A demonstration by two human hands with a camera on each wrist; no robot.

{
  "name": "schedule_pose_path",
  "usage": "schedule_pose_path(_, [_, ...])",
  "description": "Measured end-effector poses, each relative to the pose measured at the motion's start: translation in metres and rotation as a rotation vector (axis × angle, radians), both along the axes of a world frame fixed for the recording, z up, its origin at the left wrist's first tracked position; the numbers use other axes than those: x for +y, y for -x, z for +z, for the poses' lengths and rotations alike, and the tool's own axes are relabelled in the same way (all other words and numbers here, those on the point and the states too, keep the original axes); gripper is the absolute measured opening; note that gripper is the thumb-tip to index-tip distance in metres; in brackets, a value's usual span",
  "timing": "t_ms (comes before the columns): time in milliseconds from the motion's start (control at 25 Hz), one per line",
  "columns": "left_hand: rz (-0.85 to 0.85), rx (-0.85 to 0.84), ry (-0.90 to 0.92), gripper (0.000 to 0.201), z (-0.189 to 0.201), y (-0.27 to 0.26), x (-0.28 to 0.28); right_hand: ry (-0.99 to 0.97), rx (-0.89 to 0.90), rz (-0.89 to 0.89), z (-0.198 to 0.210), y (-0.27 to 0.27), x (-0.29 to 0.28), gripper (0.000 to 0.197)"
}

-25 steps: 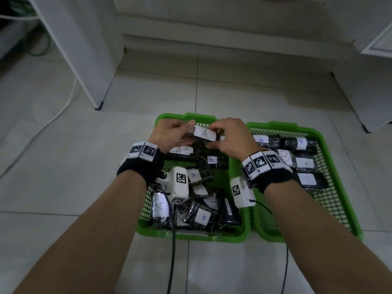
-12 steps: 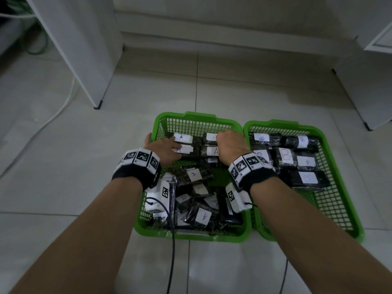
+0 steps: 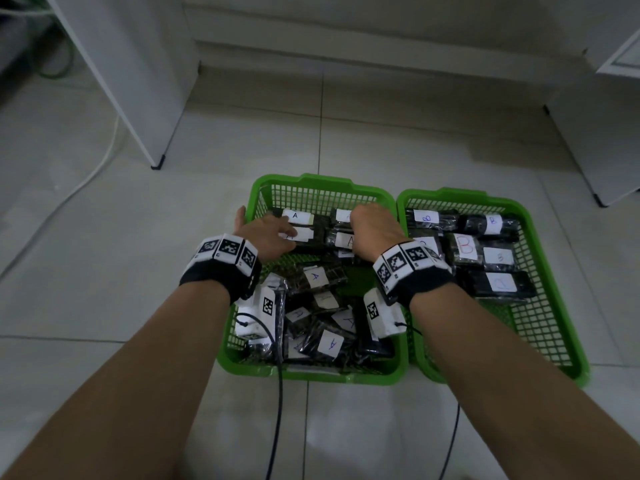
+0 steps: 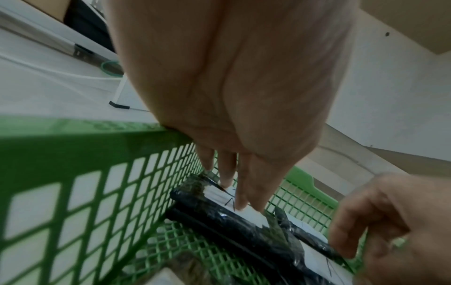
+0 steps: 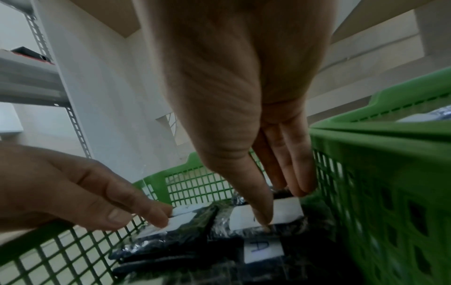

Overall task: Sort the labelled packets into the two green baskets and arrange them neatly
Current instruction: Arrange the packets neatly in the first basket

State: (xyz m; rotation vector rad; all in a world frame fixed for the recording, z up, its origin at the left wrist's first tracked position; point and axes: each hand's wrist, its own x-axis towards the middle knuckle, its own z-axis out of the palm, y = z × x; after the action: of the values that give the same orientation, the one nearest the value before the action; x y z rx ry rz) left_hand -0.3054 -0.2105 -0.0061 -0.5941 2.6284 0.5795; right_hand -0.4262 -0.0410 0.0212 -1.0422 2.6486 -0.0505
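Two green baskets stand side by side on the tiled floor. The left basket holds black packets labelled A: neat ones in its far rows, loose ones nearer me. The right basket holds tidy rows of B packets. Both hands are at the far end of the left basket. My left hand lays straight fingers on a packet's white label, its thumb outside the rim. My right hand rests on the neighbouring A packet, thumb on the label, straight fingers at its far edge.
A white panel on a black foot stands at the back left, with a white cable on the floor beside it. White furniture stands at the back right. A low step runs behind the baskets.
A second ago both hands held an A packet above the left basket's far edge. They have lowered it into the far row and now rest on the packets there.
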Motion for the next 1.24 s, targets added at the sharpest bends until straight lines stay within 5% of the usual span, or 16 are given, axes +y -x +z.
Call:
schedule_pose_path(200, [-0.004, 0.393, -0.127, 0.009, 0.013, -0.003, 0.016, -0.034, -0.245, -0.018, 0.004, -0.011, -0.002, 0.027])
schedule_pose_path(320, [-0.069, 0.146, -0.176, 0.017, 0.02, -0.003, 0.027, -0.132, -0.402, 0.017, -0.002, -0.017, 0.004, 0.039])
schedule_pose_path(600, [-0.061, -0.103, -0.213, 0.033, 0.013, -0.016, 0.025, -0.018, -0.558, -0.09, -0.001, -0.013, 0.023, 0.012])
schedule_pose_path(960, [0.175, 0.151, -0.213, 0.026, 0.038, -0.009, -0.003, -0.165, -0.561, -0.024, -0.006, -0.042, 0.023, 0.048])
schedule_pose_path(1240, [0.121, 0.094, -0.249, 0.021, 0.035, -0.011, 0.005, -0.063, -0.759, -0.116, 0.019, -0.008, 0.046, 0.021])
